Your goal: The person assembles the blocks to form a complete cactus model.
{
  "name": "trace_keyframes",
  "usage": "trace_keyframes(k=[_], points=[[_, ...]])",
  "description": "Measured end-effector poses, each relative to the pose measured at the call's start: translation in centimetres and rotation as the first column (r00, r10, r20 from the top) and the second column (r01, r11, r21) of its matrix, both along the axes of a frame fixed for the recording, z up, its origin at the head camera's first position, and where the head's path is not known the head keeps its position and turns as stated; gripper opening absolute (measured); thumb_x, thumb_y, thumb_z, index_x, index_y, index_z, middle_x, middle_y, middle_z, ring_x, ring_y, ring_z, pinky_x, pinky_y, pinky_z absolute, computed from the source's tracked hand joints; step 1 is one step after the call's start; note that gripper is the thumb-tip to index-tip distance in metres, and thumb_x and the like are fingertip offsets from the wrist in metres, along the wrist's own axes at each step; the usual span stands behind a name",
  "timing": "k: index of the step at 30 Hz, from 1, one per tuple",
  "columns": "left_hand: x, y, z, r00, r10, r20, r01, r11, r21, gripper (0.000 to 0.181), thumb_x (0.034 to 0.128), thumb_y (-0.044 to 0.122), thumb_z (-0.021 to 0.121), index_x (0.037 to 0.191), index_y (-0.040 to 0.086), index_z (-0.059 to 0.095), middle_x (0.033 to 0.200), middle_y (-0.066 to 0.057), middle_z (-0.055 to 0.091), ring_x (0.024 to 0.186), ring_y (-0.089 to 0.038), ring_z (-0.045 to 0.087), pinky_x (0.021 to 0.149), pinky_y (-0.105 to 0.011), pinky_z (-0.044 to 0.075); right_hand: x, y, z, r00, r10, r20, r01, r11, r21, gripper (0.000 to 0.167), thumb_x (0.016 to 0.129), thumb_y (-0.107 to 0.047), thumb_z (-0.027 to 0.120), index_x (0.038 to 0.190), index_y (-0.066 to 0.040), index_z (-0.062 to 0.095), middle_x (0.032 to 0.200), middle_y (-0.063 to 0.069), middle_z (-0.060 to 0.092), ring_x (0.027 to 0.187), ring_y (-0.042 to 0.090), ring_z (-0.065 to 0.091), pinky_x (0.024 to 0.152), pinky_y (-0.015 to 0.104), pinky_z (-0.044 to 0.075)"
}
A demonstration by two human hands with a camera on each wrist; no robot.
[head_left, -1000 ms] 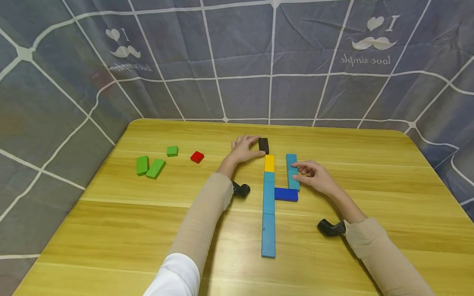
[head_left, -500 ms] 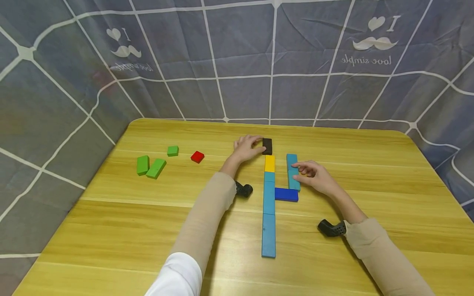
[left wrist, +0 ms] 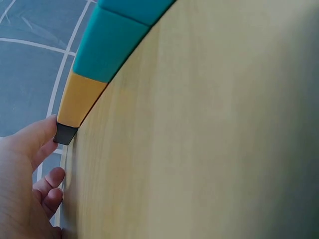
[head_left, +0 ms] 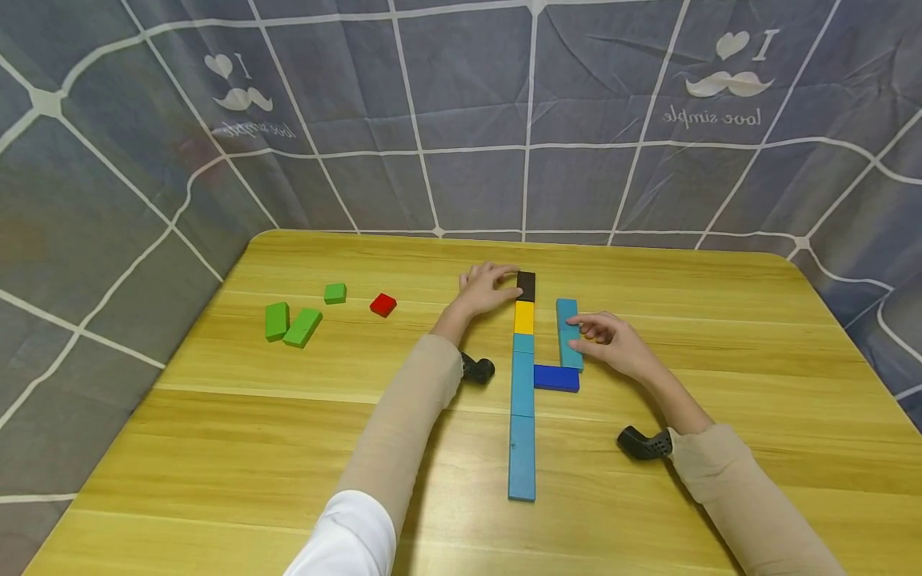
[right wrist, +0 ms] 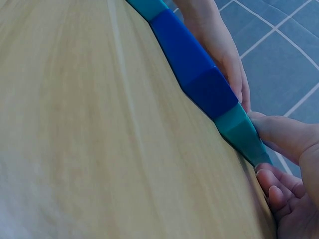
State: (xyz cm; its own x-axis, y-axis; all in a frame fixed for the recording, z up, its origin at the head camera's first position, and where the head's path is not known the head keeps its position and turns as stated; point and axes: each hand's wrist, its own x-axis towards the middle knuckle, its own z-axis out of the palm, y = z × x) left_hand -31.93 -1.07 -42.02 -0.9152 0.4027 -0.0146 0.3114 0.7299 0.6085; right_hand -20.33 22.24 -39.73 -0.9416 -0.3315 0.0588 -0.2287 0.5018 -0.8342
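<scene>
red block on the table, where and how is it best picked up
Probably by two opposite side faces, coming from above: the red block lies flat and apart from every other block, so its sides look free. The left hand is nearer.

Gap right of yellow block (head_left: pixel 524 318); blue block (head_left: pixel 556 378) closes near end.
</scene>
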Motion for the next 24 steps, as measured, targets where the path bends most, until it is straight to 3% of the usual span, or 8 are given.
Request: trace_keyframes(k=[24], points=[[0.04,-0.26,0.09,1.000,0.007,0.004,-0.007,0.999,0.046,0.046,0.0865,0.039,0.059,0.129,0.024,0.051,0.110,-0.003,0.049,0.103,-0.021,0.037,0.087,-0.039,0.018,0.02,-0.04,0.10,1.000,0.008,-0.012,-0.008,1.000,0.003,0.035,0.085,-0.003,0.062,0.117,0.008,0.056,0.097,0.019,0.050,0.078,0.023,0.042,0.067,0.024,0.037]])
